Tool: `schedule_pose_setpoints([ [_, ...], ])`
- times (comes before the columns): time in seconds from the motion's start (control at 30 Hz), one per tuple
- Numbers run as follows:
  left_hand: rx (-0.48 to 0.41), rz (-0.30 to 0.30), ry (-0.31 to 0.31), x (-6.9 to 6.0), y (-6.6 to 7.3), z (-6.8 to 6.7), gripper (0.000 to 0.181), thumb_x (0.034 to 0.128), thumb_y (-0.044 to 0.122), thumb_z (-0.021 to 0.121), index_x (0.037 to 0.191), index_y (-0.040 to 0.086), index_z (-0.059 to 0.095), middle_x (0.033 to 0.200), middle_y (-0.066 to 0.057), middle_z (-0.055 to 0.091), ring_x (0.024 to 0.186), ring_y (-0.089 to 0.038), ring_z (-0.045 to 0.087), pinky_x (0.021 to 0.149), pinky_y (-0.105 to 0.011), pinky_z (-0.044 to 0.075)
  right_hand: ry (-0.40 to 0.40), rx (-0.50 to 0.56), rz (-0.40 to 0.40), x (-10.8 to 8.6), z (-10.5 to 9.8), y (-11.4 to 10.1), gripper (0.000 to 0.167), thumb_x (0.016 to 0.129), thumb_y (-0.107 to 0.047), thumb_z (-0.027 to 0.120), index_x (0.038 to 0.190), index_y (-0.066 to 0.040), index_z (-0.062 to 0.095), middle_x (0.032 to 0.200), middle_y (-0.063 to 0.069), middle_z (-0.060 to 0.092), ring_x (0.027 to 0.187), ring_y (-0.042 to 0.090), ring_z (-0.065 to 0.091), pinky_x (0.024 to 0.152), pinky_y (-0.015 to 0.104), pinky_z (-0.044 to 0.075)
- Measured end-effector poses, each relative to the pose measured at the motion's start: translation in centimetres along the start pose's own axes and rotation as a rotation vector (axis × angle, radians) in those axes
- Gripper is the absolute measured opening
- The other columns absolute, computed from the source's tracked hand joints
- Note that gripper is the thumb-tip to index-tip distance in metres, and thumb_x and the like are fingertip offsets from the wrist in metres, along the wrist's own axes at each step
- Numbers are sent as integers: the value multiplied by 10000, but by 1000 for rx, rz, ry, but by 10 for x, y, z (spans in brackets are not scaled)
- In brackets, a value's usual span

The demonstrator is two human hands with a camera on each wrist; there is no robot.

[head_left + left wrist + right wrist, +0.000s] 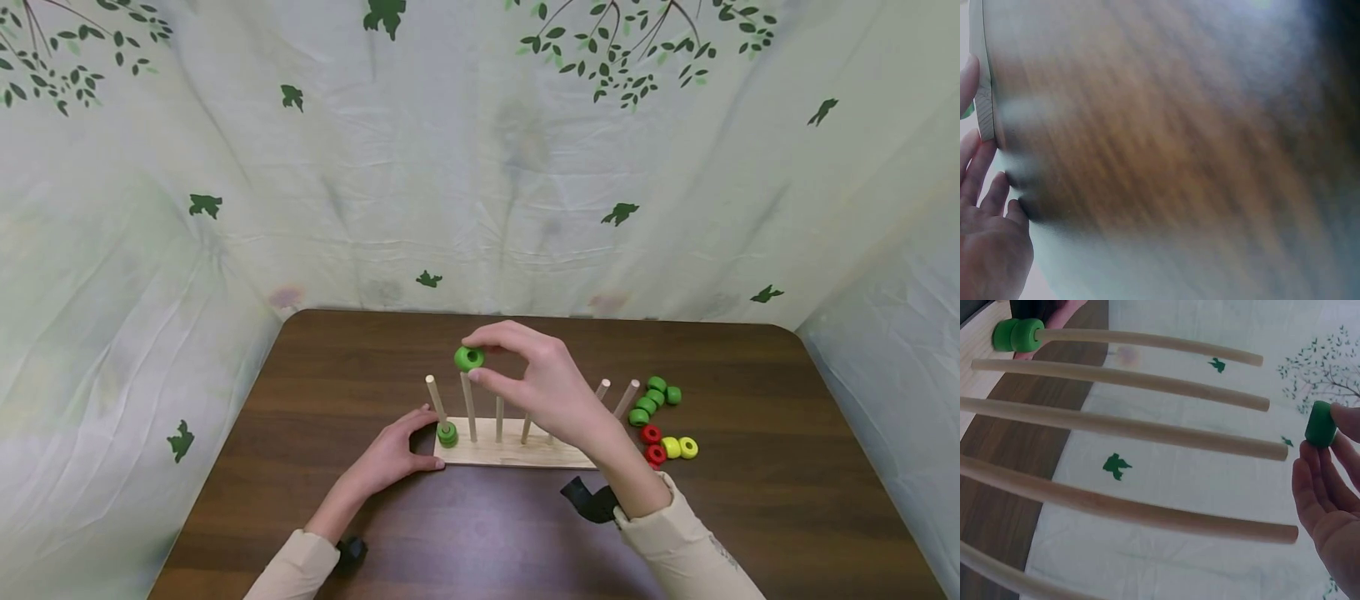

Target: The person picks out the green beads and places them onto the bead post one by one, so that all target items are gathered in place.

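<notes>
My right hand (551,387) pinches a green bead (469,358) between thumb and fingertips, just above the top of the second peg (468,408) from the left. In the right wrist view the held bead (1320,424) is apart from the peg tips. The wooden peg board (487,454) lies on the table with a row of upright pegs. Two green beads (1018,335) are stacked at the foot of its leftmost peg (435,396). My left hand (393,450) holds the board's left end, thumb at the front edge and fingers behind; the left wrist view shows only part of this grip.
Right of the board lie several loose green beads (656,398), red beads (654,454) and two yellow beads (679,448) on the brown table (765,500). A pale cloth (465,167) with leaf prints hangs behind the table. My right forearm crosses over the board's right part.
</notes>
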State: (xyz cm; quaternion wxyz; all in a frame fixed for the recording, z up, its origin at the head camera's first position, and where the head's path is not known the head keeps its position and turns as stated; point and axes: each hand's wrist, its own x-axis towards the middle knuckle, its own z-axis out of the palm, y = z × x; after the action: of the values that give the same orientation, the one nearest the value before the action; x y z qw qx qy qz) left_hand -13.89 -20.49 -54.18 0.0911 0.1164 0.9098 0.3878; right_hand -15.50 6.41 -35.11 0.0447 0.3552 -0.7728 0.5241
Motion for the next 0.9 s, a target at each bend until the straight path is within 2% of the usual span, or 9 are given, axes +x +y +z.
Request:
schedule_pose_setpoints([
  [0.2,-15,-15,-14,0,1,-1,696,717,261,898,1340,162,604,1469,-87,479,1410,-256,350,1095,-491,326,-26,-21,-4,8,10,0,333,874,-137,765,1191,-199,682,1166,-137,630,1058,44,608,908,281,484],
  [0.33,-21,4,-13,0,0,-1,696,720,256,896,1342,154,601,1465,-99,482,1407,-273,353,1088,-505,331,-54,-47,-11,14,16,0,331,869,-146,772,1180,-217,683,1140,-153,636,1034,5,600,890,257,488],
  [0.5,-14,11,-14,0,-2,0,694,721,264,895,1342,162,601,1460,-84,490,1406,-266,355,1083,-505,339,-101,-71,-16,21,21,0,316,864,-134,776,1166,-176,690,1093,-145,650,983,1,602,853,235,489],
  [0.63,-16,13,-12,0,-4,0,691,718,277,896,1337,176,605,1460,-73,491,1409,-265,350,1086,-512,331,-155,-75,19,25,25,0,305,873,-137,767,1166,-144,685,1065,-137,653,954,30,623,833,239,494],
  [0.9,-22,10,-18,0,-3,-1,700,723,302,892,1348,194,596,1464,-40,487,1417,-250,336,1093,-511,322,-253,-82,94,30,31,4,254,893,-181,750,1139,-171,691,1044,-144,645,920,-39,613,817,242,506],
])
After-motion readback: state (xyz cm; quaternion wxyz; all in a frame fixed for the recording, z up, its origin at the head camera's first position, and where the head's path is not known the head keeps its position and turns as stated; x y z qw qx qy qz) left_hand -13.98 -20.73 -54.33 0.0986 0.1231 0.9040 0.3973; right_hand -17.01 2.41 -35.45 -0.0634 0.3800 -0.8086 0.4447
